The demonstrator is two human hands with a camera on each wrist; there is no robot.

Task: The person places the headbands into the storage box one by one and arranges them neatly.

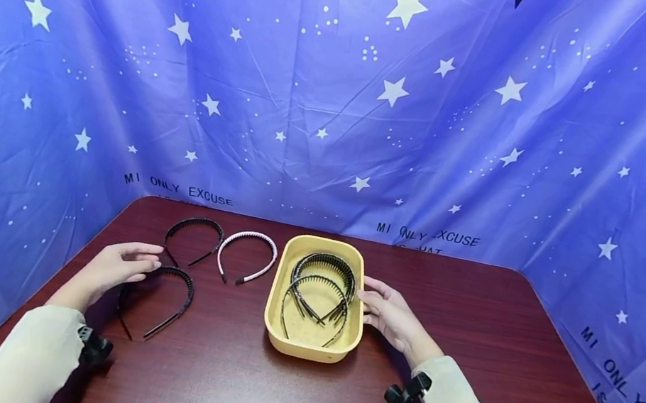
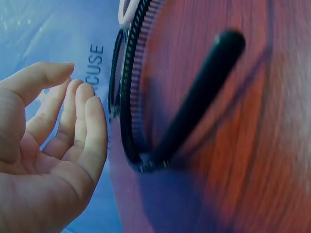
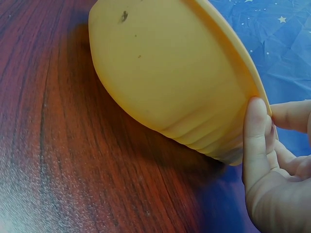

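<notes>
In the head view my left hand (image 1: 120, 266) is at the left, its fingertips beside a black toothed headband (image 1: 191, 293) on the table. The left wrist view has this hand's fingers (image 2: 95, 131) loosely bent, apart from the headband, with nothing between them. My right hand (image 1: 393, 318) holds the right side of a yellow plastic basin (image 1: 306, 351), thumb at the rim and fingers against the outer wall (image 3: 165, 73). Inside the basin lie several dark toothed headbands (image 1: 328, 260), overlapping one another; a thinner one (image 1: 285, 314) is nearest the front.
Behind the left hand lie another black headband (image 1: 196, 222) and a pink-and-white headband (image 1: 252, 235), side by side. The dark red wooden table (image 1: 224, 393) ends at a blue star-patterned cloth (image 1: 311, 120) at the back and sides.
</notes>
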